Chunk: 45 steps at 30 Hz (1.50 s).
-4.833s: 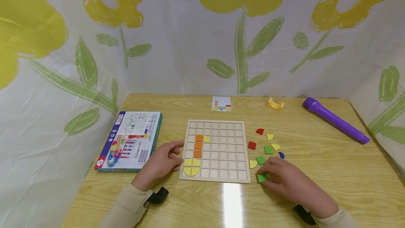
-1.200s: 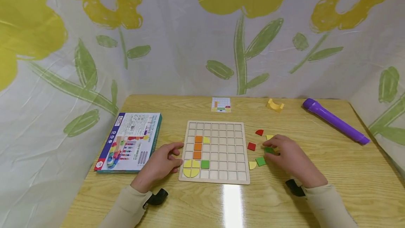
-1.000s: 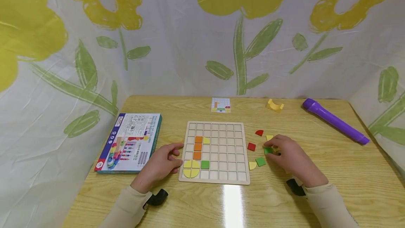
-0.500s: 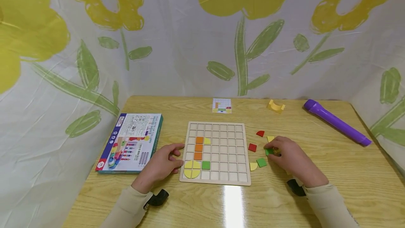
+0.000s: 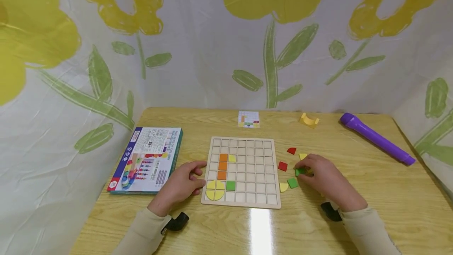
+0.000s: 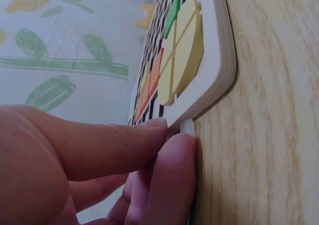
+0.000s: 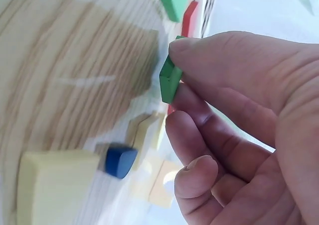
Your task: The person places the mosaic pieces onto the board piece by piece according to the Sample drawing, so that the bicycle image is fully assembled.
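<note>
A wooden grid board (image 5: 242, 206) lies mid-table, bearing an orange column, a yellow quarter piece (image 5: 232, 158), a yellow circle (image 5: 210, 195) of quarter pieces and one green square tile (image 5: 231, 186). My left hand (image 5: 181, 184) is at its left edge; in the left wrist view, thumb and a finger (image 6: 174, 170) pinch the rim (image 6: 197, 98). Right of the board, my right hand (image 5: 323, 178) pinches another green square tile (image 7: 171, 78) between thumb and fingers, tilted in the right wrist view. A further green tile (image 5: 292, 183) lies close by.
Near the right hand lie a red square (image 5: 282, 166), a red quarter (image 5: 291, 151), yellow pieces (image 5: 284, 187) and a blue piece (image 7: 119, 160). Behind stand a pattern card (image 5: 249, 119), a yellow arch (image 5: 309, 120) and a purple microphone-shaped stick (image 5: 376, 139). A box (image 5: 148, 158) lies left.
One green tile has gone from the loose pieces into the board beside the yellow circle. My right hand has moved farther back to another green tile. The left hand has stayed put.
</note>
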Tool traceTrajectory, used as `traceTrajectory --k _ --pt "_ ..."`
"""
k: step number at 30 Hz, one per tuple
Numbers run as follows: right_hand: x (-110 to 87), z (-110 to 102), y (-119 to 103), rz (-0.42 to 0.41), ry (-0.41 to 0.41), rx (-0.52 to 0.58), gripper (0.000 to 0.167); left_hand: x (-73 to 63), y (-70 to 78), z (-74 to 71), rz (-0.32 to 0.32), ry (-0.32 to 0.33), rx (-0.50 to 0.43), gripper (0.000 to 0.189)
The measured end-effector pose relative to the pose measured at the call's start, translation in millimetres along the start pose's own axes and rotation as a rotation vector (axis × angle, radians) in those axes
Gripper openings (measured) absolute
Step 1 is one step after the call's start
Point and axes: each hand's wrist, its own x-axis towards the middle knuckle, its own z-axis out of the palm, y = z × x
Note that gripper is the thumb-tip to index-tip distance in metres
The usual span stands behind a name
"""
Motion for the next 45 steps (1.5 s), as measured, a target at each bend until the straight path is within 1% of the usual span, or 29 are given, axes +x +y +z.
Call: traceTrajectory --k 4,9,13,19,24,27,34,39,45 --pt "-0.8 2 -8 -0.005 -0.004 0.022 0.017 -1.5 0.2 0.9 -0.004 -0.001 0.005 0.056" --pt "7.5 5 -25 -0.071 0.010 0.007 0.017 -2.4 -0.4 0.8 0.000 0.015 0.018 0.056" --pt "17.0 11 -45 -0.129 0.005 0.009 0.017 -2.7 -0.4 0.0 0.002 0.013 0.018 0.056" --pt "28.1 21 -82 -0.194 -0.021 0.018 0.018 -1.5 1.0 -0.6 0.003 0.004 -0.003 0.057" --pt "31.0 36 -107 -0.226 -0.051 0.023 0.017 -1.8 1.0 -1.1 0.010 0.004 0.012 0.056" --pt "30.5 45 -117 -0.268 -0.056 0.014 0.017 -1.7 0.3 -0.8 0.011 0.010 0.024 0.056" --pt "29.8 61 -130 -0.346 -0.031 -0.005 0.017 0.0 -0.9 0.7 0.010 0.015 0.036 0.056" --pt "30.6 66 -133 -0.366 -0.014 -0.031 0.016 -0.4 -1.5 0.2 0.011 0.008 0.038 0.057" --pt "32.0 68 -133 -0.366 -0.009 -0.049 0.016 -1.5 -1.5 -0.6 0.009 0.008 0.044 0.058"
